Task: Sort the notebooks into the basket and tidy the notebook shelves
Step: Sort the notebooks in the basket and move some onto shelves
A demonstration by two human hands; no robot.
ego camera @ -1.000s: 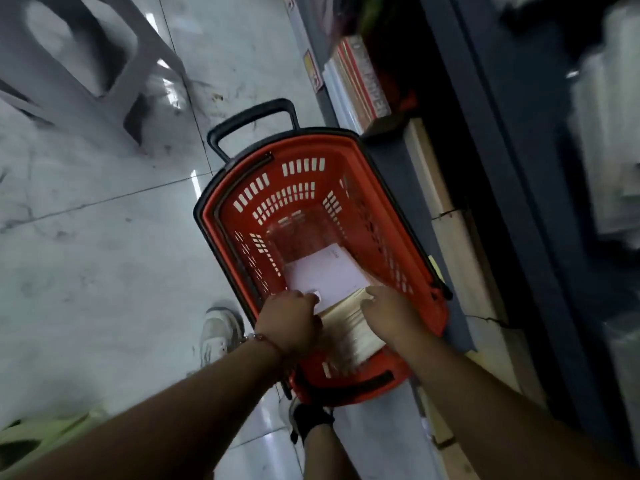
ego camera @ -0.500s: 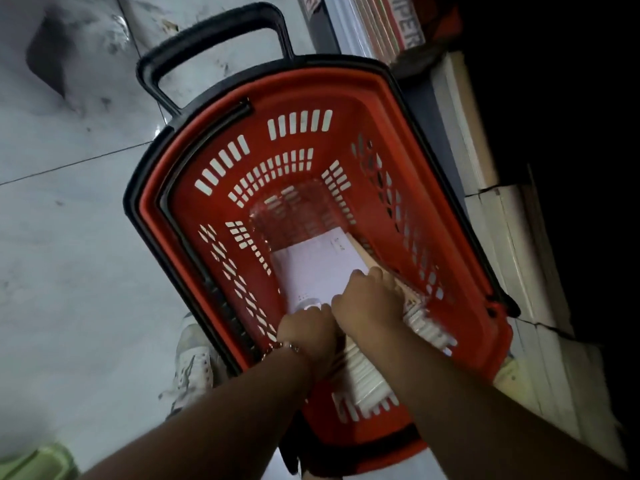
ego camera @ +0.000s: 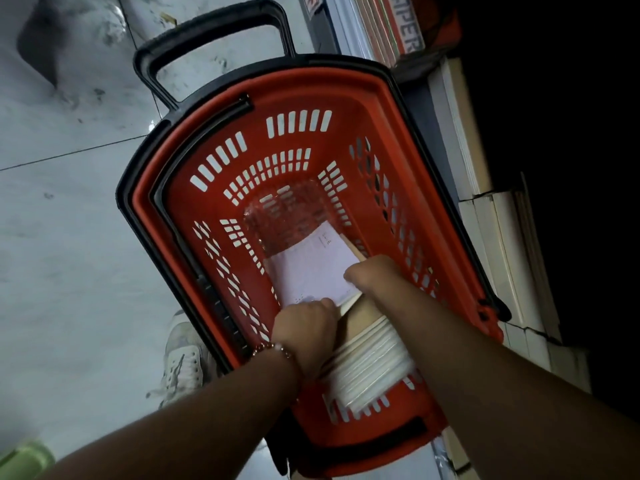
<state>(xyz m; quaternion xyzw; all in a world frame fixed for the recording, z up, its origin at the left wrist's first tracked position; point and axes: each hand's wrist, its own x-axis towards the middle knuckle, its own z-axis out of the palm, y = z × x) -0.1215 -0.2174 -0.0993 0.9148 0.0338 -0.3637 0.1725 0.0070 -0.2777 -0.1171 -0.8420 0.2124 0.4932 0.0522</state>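
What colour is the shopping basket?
Red basket with a black rim and handle, seen in the head view.

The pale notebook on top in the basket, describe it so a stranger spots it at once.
Look inside the red basket on the floor. At its near end lies a notebook stack; the top notebook is the only one showing a flat pale cover, not page edges.

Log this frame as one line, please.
stage: loading basket | left hand: grips notebook stack | right hand: grips same stack | stack: inside basket, near end | shelves: not tidied here
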